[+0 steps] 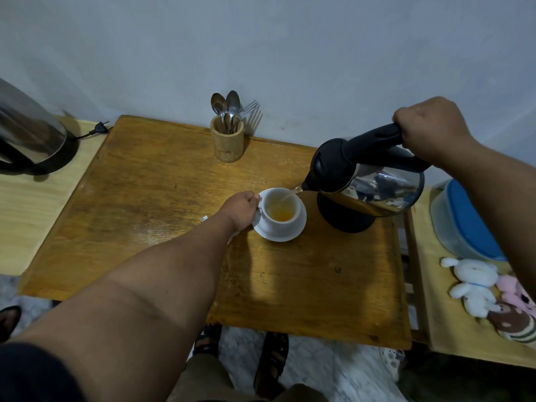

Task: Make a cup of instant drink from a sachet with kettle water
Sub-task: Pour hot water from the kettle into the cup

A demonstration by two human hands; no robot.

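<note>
Pouring is under way: the right hand [429, 132] grips the tilted kettle [368, 181] by its handle, water streaming into the white cup [280, 211] on its saucer [298, 227] on the wooden surface [145, 198]. The left hand [240, 210] is closed around the cup's handle. Next, I judge: level the kettle before overfilling, then stir.

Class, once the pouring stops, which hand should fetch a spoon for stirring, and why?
Probably the left hand: it only steadies the cup and is nearer the spoons. The right hand holds the tilted kettle.
</note>
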